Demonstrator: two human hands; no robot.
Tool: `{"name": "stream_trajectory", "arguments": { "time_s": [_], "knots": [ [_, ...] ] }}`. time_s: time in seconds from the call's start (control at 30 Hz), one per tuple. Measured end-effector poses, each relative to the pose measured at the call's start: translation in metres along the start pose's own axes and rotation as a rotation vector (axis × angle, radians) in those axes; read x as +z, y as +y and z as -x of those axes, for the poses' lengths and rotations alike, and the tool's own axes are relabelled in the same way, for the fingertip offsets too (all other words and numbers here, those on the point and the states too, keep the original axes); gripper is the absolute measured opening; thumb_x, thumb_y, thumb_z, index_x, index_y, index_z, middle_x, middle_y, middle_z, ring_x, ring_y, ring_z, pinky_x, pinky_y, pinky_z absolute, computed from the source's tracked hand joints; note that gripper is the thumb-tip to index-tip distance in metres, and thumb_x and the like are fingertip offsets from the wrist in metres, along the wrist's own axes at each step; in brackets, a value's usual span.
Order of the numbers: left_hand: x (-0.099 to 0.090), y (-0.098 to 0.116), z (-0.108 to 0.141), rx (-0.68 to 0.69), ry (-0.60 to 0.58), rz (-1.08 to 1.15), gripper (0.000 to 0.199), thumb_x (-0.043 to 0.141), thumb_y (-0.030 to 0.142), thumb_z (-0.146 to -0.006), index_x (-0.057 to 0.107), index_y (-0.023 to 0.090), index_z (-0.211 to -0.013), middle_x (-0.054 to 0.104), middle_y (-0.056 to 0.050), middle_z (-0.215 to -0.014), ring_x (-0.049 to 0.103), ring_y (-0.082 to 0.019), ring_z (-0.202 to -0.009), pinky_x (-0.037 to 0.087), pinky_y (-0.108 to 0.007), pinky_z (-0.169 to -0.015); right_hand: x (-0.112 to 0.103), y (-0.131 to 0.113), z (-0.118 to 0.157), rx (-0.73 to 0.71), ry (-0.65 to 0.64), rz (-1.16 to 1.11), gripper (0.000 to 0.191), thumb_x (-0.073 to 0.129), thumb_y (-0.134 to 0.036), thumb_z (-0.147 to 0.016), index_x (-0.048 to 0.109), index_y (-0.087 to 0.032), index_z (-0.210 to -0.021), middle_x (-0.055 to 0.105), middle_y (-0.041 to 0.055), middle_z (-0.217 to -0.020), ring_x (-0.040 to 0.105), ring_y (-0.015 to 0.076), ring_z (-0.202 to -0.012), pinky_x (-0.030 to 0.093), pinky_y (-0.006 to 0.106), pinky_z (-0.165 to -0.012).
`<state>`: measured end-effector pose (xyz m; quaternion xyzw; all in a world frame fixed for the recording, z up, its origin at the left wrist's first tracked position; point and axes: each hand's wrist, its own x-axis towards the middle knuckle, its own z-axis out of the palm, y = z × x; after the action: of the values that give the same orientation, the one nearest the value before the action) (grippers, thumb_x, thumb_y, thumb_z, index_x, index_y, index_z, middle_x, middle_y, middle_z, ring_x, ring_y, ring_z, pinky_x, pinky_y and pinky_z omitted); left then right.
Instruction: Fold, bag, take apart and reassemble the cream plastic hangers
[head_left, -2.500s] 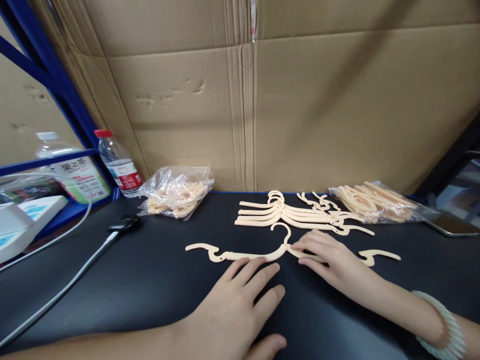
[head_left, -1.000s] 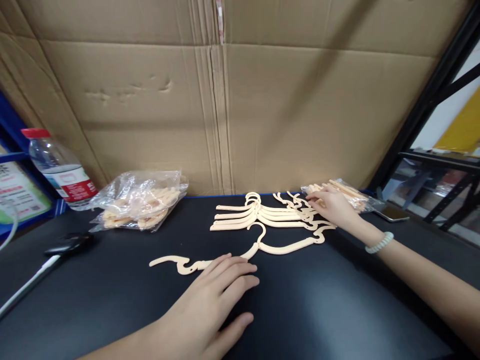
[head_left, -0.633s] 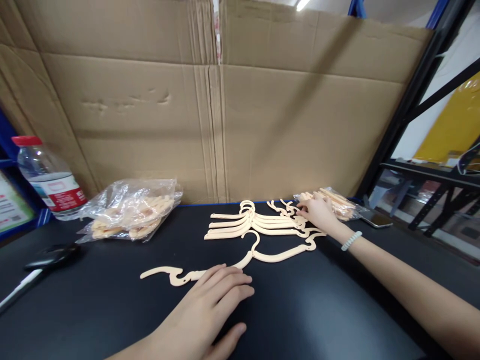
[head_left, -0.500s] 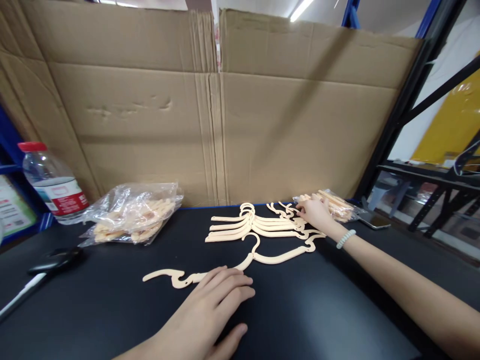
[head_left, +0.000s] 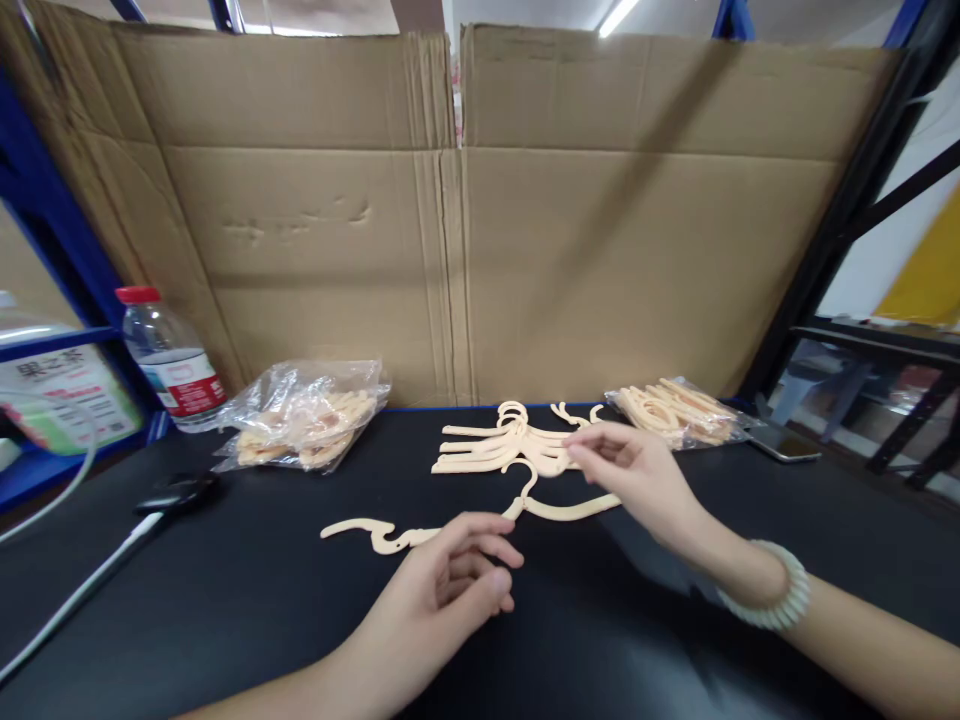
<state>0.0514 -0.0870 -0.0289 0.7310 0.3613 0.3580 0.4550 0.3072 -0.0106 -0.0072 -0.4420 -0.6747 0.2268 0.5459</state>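
A cream plastic hanger [head_left: 571, 508] lies on the black table, its left part with a curved hook-shaped end piece [head_left: 384, 534]. My left hand [head_left: 457, 590] is just in front of this left part, fingers loosely curled and apart, holding nothing visible. Over the hanger's right end hovers my right hand [head_left: 637, 480], thumb and fingertips close together; what is between them, if anything, is too small to name. Behind lies a row of several overlapping hangers [head_left: 480, 452]. Loose curved pieces [head_left: 574, 415] show behind my right hand, which covers part of them.
A clear bag of cream parts [head_left: 304, 425] is at the left, another bag [head_left: 679, 412] at the right beside a phone [head_left: 784, 442]. A red-capped bottle [head_left: 176, 365] and a black device with white cable [head_left: 176, 492] stand farther left. Cardboard [head_left: 315, 220] closes the back.
My right hand has come back from the loose pieces toward me and over the near hanger. My left hand has lifted and its fingers have curled. The camera view has turned slightly left.
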Motion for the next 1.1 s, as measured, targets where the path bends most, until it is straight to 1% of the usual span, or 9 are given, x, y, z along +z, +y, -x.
{"name": "stream_trajectory", "arguments": {
  "time_s": [0.07,0.13,0.2,0.3,0.4,0.5,0.67,0.9,1.1],
  "knots": [
    [0.003,0.0,-0.004,-0.114,0.017,0.249,0.039,0.062,0.043,-0.084,0.054,0.02,-0.114,0.064,-0.008,-0.1,0.065,-0.016,-0.067,0.055,-0.031,-0.063,0.022,-0.02,0.025,0.024,-0.172,-0.108,0.019,0.064,-0.037,-0.081,0.069,-0.018,-0.085,0.072,0.0053,-0.082,0.067,0.017,-0.071,0.054,0.029,-0.063],
    [0.004,0.001,-0.007,-0.168,0.052,0.372,0.042,0.066,0.047,-0.081,0.054,0.017,-0.108,0.064,-0.007,-0.094,0.062,-0.012,-0.056,0.051,-0.027,-0.054,0.037,-0.034,0.045,0.031,-0.337,-0.154,0.015,0.064,-0.034,-0.083,0.07,-0.02,-0.085,0.072,0.0033,-0.08,0.066,0.0154,-0.07,0.052,0.027,-0.061],
    [0.005,0.003,-0.008,-0.199,0.082,0.393,0.037,0.067,0.047,-0.081,0.057,0.015,-0.095,0.063,-0.004,-0.083,0.061,-0.011,-0.054,0.048,-0.024,-0.051,0.044,-0.041,0.055,0.021,-0.442,-0.142,0.013,0.065,-0.031,-0.084,0.071,-0.02,-0.084,0.072,0.0014,-0.076,0.063,0.0135,-0.065,0.048,0.025,-0.058],
    [0.004,0.003,-0.009,-0.232,0.103,0.388,0.034,0.066,0.046,-0.083,0.054,0.014,-0.08,0.062,-0.002,-0.075,0.06,-0.01,-0.054,0.047,-0.021,-0.051,0.04,-0.037,0.052,-0.037,-0.509,-0.066,0.011,0.065,-0.03,-0.085,0.072,-0.021,-0.086,0.072,0.0002,-0.075,0.061,0.0125,-0.064,0.046,0.023,-0.056],
    [0.002,0.001,-0.009,-0.245,0.141,0.428,0.034,0.063,0.046,-0.085,0.05,0.016,-0.081,0.064,-0.002,-0.078,0.061,-0.01,-0.055,0.047,-0.021,-0.051,0.022,-0.018,0.033,-0.196,-0.475,0.117,0.015,0.06,-0.03,-0.089,0.07,-0.021,-0.094,0.07,0.0029,-0.083,0.062,0.015,-0.073,0.049,0.026,-0.065],
    [0.0,0.0,-0.009,-0.244,0.181,0.438,0.033,0.062,0.046,-0.086,0.047,0.017,-0.081,0.064,-0.001,-0.076,0.061,-0.01,-0.055,0.046,-0.021,-0.051,0.001,0.012,0.01,-0.375,-0.346,0.42,0.013,0.057,-0.025,-0.089,0.069,-0.02,-0.091,0.068,0.0062,-0.085,0.059,0.0205,-0.083,0.048,0.036,-0.077],
    [-0.006,0.002,-0.011,-0.207,0.256,0.413,0.038,0.07,0.045,-0.079,0.044,0.018,-0.076,0.062,0.001,-0.068,0.058,-0.011,-0.054,0.044,-0.022,-0.051,-0.012,0.049,-0.008,-0.372,-0.404,0.617,0.005,0.063,-0.021,-0.085,0.066,-0.018,-0.084,0.065,0.0059,-0.081,0.058,0.0211,-0.081,0.049,0.036,-0.074],
    [-0.02,0.005,-0.016,-0.16,0.36,0.377,0.025,0.074,0.035,-0.078,0.066,0.014,-0.089,0.061,0.0,-0.07,0.054,-0.009,-0.059,0.043,-0.021,-0.055,-0.003,0.057,-0.005,-0.383,-0.373,0.625,0.007,0.06,-0.021,-0.086,0.066,-0.019,-0.088,0.064,0.0073,-0.087,0.059,0.0219,-0.086,0.05,0.039,-0.078],
    [-0.047,0.007,-0.027,-0.173,0.474,0.558,0.021,0.081,0.024,-0.07,0.068,0.013,-0.081,0.059,0.001,-0.069,0.053,-0.007,-0.062,0.046,-0.015,-0.059,-0.002,0.056,-0.006,-0.383,-0.345,0.654,0.009,0.057,-0.021,-0.088,0.061,-0.019,-0.08,0.064,0.0066,-0.085,0.056,0.0227,-0.084,0.047,0.038,-0.076]
  ]
}}
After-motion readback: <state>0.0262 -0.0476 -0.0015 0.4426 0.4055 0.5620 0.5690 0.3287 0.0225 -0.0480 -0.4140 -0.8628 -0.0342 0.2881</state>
